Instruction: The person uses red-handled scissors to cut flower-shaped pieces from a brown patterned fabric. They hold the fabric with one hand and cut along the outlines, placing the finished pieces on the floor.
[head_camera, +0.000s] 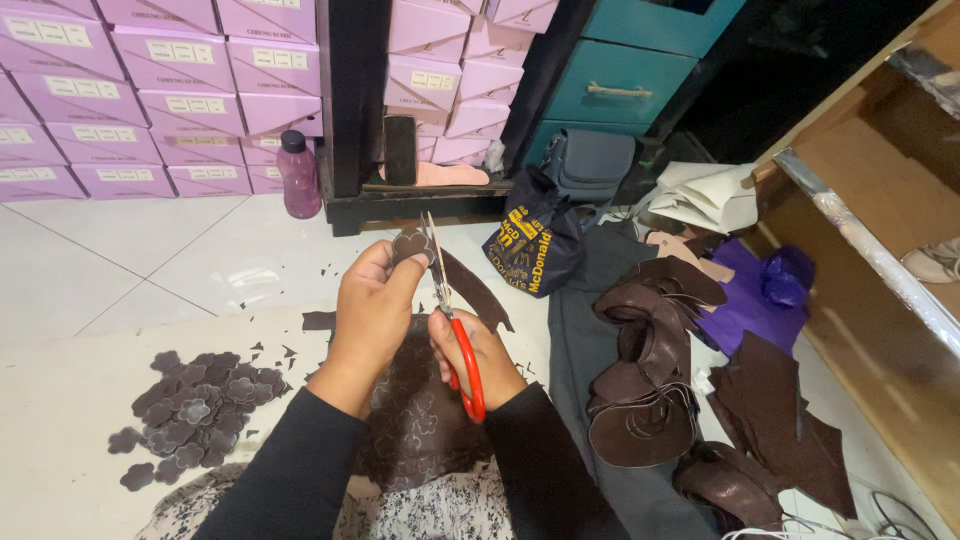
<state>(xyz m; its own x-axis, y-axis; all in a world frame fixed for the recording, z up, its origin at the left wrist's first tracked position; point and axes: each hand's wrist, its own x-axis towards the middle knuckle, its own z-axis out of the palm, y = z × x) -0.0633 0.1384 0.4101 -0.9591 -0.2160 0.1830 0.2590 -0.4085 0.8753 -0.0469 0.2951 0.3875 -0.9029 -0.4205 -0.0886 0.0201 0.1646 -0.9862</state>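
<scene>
leather piece (470, 290), dark brown, sits pinched at its top end between the thumb and fingers of my left hand (372, 310), held up over my lap. my right hand (480, 362) is closed around the red handles of the scissors (452, 330), whose blades point upward and are cutting along a small flower shape (408, 243) at the leather's upper edge. a larger sheet of marked leather (415, 410) lies across my lap below. a pile of cut flower shapes (200, 400) rests on the floor to my left, near a purple bottle (298, 172).
</scene>
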